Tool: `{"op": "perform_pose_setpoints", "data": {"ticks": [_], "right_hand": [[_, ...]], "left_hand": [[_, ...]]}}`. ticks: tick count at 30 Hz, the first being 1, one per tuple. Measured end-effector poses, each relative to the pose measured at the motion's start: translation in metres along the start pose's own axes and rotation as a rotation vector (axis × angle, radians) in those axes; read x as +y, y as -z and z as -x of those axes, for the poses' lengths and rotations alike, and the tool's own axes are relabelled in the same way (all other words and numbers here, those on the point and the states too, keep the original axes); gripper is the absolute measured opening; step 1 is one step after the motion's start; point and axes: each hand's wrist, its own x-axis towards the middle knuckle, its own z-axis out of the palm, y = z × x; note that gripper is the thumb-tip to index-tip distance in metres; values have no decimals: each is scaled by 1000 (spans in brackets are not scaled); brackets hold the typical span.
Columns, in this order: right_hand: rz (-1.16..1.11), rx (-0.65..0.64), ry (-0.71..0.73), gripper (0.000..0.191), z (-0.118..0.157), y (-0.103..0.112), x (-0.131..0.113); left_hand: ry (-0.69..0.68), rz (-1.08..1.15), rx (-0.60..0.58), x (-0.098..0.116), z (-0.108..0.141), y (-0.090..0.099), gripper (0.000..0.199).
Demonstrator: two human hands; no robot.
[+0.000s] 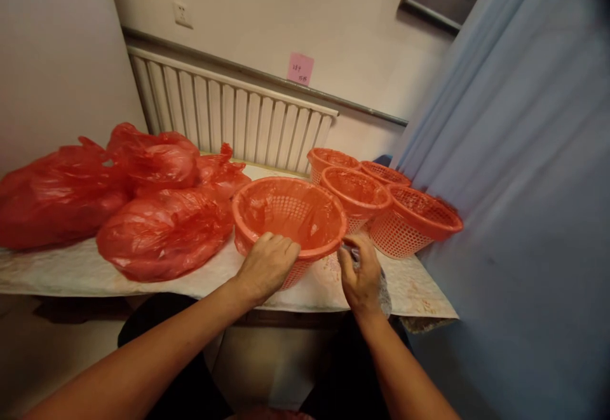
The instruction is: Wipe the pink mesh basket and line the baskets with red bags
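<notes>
A large orange perforated plastic basket, lined with a thin red plastic bag, stands at the middle of the table. My left hand is closed over its near rim, fingers on top and the thumb side hidden. Beside the basket's right rim, my right hand is curled around a crumpled grey cloth, most of it hidden by the palm. Its fingertips are at the rim; whether they also pinch the bag's edge I cannot tell.
Several lined orange baskets stand at right, close to a blue curtain. Full red plastic bags are heaped at left. The table has a pale cover. A radiator runs along the wall behind.
</notes>
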Motion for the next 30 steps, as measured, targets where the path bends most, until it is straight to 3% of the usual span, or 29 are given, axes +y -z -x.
{"op": "perform_pose_setpoints", "data": {"ticks": [3, 5, 9, 11, 15, 19, 22, 25, 30], "right_hand": [[172, -437, 425, 19, -22, 1, 1], [286, -575, 539, 24, -29, -5, 6], [438, -532, 555, 35, -23, -25, 3], [484, -492, 525, 35, -15, -37, -10], [483, -480, 460, 33, -9, -49, -36], [219, -613, 480, 31, -19, -30, -29], [41, -576, 418, 33, -27, -9, -7], [51, -530, 359, 28, -31, 0, 9], [116, -641, 399, 20, -31, -8, 7]], "left_hand": [[-51, -1, 2, -19, 7, 1, 27], [-108, 26, -26, -40, 14, 5, 27], [-100, 118, -97, -63, 22, 20, 20], [-88, 178, -111, -55, 20, 25, 12], [-48, 206, -106, -31, 14, 21, 20], [-50, 209, -101, -36, 17, 13, 29], [-41, 286, -120, -47, 21, 16, 30], [1, 380, -142, -51, 20, 21, 35], [28, 392, -169, -50, 16, 21, 33]]}}
